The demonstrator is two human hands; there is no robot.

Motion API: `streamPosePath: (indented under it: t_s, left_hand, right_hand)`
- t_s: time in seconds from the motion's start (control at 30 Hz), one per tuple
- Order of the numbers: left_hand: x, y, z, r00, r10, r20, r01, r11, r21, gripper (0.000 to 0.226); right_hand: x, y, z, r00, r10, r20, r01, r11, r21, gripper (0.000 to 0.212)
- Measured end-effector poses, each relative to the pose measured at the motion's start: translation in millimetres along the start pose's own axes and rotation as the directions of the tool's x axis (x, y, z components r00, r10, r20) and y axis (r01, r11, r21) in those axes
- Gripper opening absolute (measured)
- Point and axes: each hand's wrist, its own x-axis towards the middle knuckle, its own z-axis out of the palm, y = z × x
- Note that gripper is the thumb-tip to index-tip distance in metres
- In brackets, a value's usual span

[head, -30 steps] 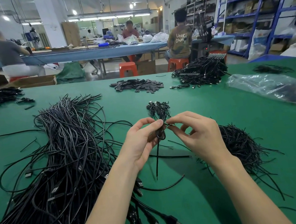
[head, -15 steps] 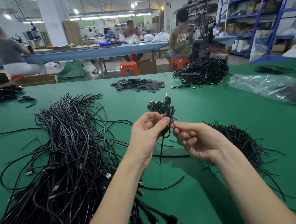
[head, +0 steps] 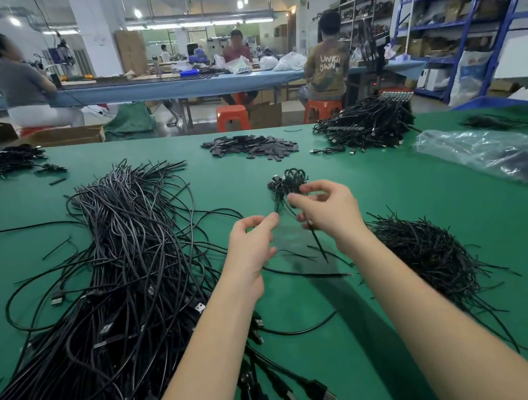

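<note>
The big heap of loose cables (head: 116, 286) by the counter's (head: 388, 183) left edge suggests most work remains; a smaller bundled pile (head: 366, 122) lies at the far edge. The clear bag (head: 485, 154) near the right edge holds dark, blurred pieces. Mid-counter, the right hand (head: 331, 214) pinches the coiled cable (head: 287, 181); whether the left hand (head: 251, 245) has a grip on anything, I cannot tell.

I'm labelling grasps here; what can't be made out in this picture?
All in the head view:
- coiled cable: lower part hidden by the right hand that pinches it; motion-blurred.
- left hand: whether its fingertips pinch a strand is too thin and blurred to tell.
- cable pile: cut off by the left and bottom edges.
- plastic bag: contents veiled by its film.
</note>
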Motion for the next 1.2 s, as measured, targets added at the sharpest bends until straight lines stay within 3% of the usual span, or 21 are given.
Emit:
streamPosePath:
  t_s: [0.1,0.2,0.3,0.37,0.47,0.63,0.8,0.87,0.93,1.0,1.07,1.1,1.2]
  left_hand:
    - [2,2,-2,0.997,-0.075,0.015,0.076,0.995,-0.062,0.024]
    - [2,4,-3,0.992,-0.111,0.051,0.117,0.986,-0.116,0.016]
    - [2,3,-4,0.991,-0.120,0.053,0.126,0.984,-0.122,0.012]
    - [2,3,-5,0.990,-0.128,0.057,0.134,0.984,-0.119,0.010]
    - [1,2,-3,0.988,-0.137,0.076,0.144,0.985,-0.100,0.008]
    - [-1,3,-3,0.985,-0.148,0.084,0.155,0.985,-0.082,0.008]
    - [-1,4,-2,0.988,-0.136,0.072,0.140,0.988,-0.058,0.006]
    - [0,2,0,0.996,-0.063,0.055,0.058,0.994,0.093,0.005]
    - [0,-4,0,0.989,0.118,0.091,-0.146,0.887,0.438,0.012]
    - [-4,-13,0,0.944,0.225,0.241,-0.328,0.571,0.753,0.020]
    - [-10,-19,0,0.919,0.216,0.330,-0.384,0.300,0.873,0.023]
    - [-13,-20,0,0.916,0.215,0.340,-0.385,0.221,0.896,0.023]
    - [-15,-22,0,0.912,0.223,0.345,-0.376,0.114,0.920,0.020]
  right_hand:
    - [56,7,7,0.995,0.043,-0.092,-0.053,0.993,-0.108,0.026]
    - [103,15,10,0.992,0.058,-0.112,-0.082,0.972,-0.219,0.039]
    - [126,24,11,0.998,0.033,-0.061,-0.060,0.848,-0.526,0.052]
    - [128,31,10,0.999,0.046,-0.017,-0.046,0.781,-0.623,0.052]
    - [120,41,4,0.999,0.053,0.007,-0.037,0.775,-0.631,0.048]
    - [85,27,-9,0.984,-0.161,0.074,0.173,0.779,-0.603,0.027]
    - [23,19,-25,0.938,0.014,0.347,0.247,0.674,-0.696,0.013]
    - [-1,29,-24,0.919,0.037,0.393,0.283,0.631,-0.722,0.017]
    - [-17,38,-19,0.925,-0.020,0.378,0.324,0.558,-0.764,0.018]
    - [-26,43,-18,0.954,-0.080,0.288,0.285,0.527,-0.800,0.016]
    - [-28,44,-23,0.983,-0.073,0.166,0.178,0.557,-0.811,0.014]
    - [-28,43,-27,0.991,-0.058,0.116,0.129,0.559,-0.819,0.014]
    - [-25,38,-45,1.000,-0.023,-0.020,-0.006,0.491,-0.871,0.018]
